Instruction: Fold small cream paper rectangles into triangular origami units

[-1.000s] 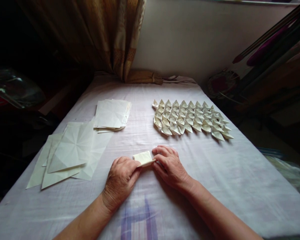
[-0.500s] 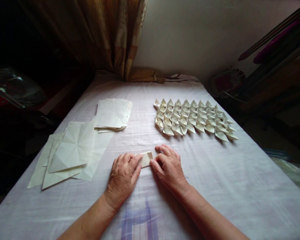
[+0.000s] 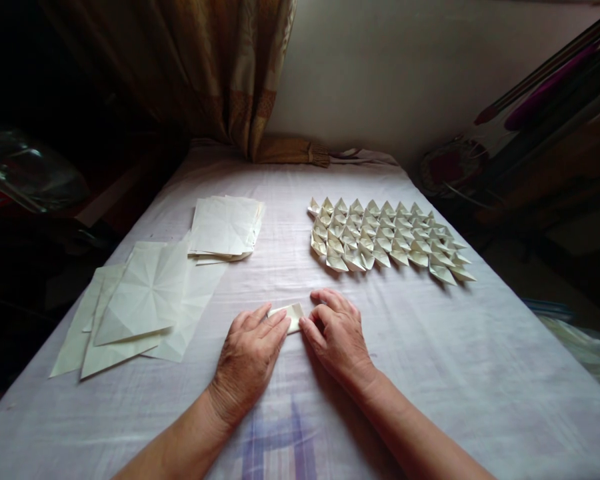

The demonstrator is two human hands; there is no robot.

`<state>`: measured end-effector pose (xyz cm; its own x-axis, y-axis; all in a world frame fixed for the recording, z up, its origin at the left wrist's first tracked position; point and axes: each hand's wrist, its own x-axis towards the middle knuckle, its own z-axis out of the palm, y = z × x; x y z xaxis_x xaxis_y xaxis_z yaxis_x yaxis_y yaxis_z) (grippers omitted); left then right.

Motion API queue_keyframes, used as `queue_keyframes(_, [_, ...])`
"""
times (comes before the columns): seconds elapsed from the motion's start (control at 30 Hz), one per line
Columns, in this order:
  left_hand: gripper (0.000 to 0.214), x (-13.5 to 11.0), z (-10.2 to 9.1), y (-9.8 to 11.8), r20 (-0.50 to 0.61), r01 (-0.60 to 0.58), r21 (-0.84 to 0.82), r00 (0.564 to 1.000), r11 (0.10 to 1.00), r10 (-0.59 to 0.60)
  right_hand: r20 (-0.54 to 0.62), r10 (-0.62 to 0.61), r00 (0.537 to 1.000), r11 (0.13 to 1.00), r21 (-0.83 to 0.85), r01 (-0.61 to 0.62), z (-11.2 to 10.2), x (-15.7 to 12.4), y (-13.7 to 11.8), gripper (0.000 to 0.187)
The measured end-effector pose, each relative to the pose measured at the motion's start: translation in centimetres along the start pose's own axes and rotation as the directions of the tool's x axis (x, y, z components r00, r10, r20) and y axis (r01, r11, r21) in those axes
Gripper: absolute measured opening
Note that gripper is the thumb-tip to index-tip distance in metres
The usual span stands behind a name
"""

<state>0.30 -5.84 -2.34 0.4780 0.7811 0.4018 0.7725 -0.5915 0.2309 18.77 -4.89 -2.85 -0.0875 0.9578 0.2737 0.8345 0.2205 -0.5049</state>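
Observation:
A small folded strip of cream paper [image 3: 294,313] lies flat on the cloth between my hands. My left hand [image 3: 253,343] rests over its left part, fingers stretched out and lying flat, covering that end. At the right end, my right hand [image 3: 337,333] has its thumb and bent index finger closed together on the paper's edge, while its other fingers curve out on the cloth. Beyond my right hand stand several folded paper boats [image 3: 380,233], set close together in rows.
Creased square sheets [image 3: 140,293] lie overlapping at the left. Behind them is a stack of paper squares [image 3: 225,227]. A pale checked cloth [image 3: 430,373] covers the table. A brown curtain [image 3: 250,87] hangs down to the far edge, by the wall.
My left hand has shifted and flattened: its fingers now stretch forward over the folded paper, where the thumb and finger were at its left end. My right hand stays nearly still.

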Motion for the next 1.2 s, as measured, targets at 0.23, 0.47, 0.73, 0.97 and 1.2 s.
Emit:
queue_keyframes(0.23, [0.028,0.0,0.0,0.0,0.011,-0.003,0.001,1.0,1.0,0.003,-0.004,-0.001,1.0,1.0,0.004,0.001,0.0,0.1,0.0,0.008])
queue_keyframes(0.47, [0.03,0.0,-0.2,0.2,0.048,-0.011,0.02,0.999,1.0,0.01,-0.004,-0.006,1.0,1.0,-0.006,0.006,0.0,0.1,0.0,0.004])
queue_keyframes(0.73, [0.04,-0.2,-1.1,0.2,0.152,-0.068,0.073,0.987,0.995,0.057,0.053,-0.043,0.998,0.998,-0.038,0.045,-0.1,0.7,-0.3,0.015])
queue_keyframes(0.97, [0.046,-0.1,-2.1,-1.4,0.297,-0.174,0.035,0.942,0.984,0.156,0.049,-0.066,0.997,0.996,-0.052,0.069,-0.3,0.3,0.7,0.015])
queue_keyframes(1.2, [0.045,-0.7,-3.0,-3.8,0.343,-0.26,0.004,0.907,0.966,0.243,0.072,-0.048,0.996,0.996,-0.077,0.054,-0.4,0.4,0.7,0.02])
